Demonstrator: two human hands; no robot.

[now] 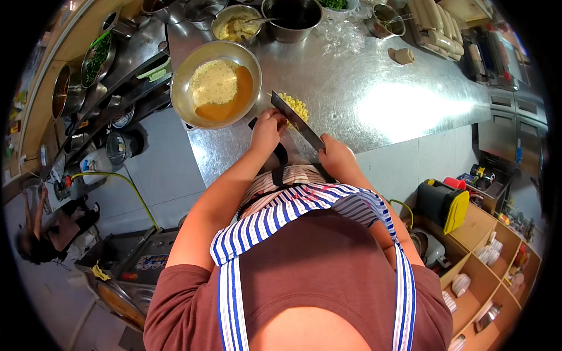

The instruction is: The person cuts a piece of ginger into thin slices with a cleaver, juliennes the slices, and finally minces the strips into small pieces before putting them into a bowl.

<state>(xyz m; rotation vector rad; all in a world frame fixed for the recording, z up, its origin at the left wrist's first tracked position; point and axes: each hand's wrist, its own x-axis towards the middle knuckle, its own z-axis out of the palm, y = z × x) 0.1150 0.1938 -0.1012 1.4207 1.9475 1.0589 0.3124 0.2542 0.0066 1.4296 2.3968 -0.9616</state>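
My right hand [337,153] is closed around the handle of a cleaver [300,125], whose blade slants up and left over the steel worktop. Chopped pale yellow pieces [295,107], perhaps garlic or ginger, lie in a small heap along the blade's far side. Close to the blade's near side is my left hand [268,127], fingers curled down; whether it holds something under the fingers is hidden. To the left of the heap stands a wide metal bowl [179,94] with a pale crumbly ingredient [214,82] beside an orange-brown powder or sauce [235,105].
Pots [292,33] and a bowl with a spoon [237,27] line the back of the steel worktop [342,83]. A tray of pale rolls [437,33] stands back right. Shelving with pans [68,92] is at left, where another person [57,228] is visible.
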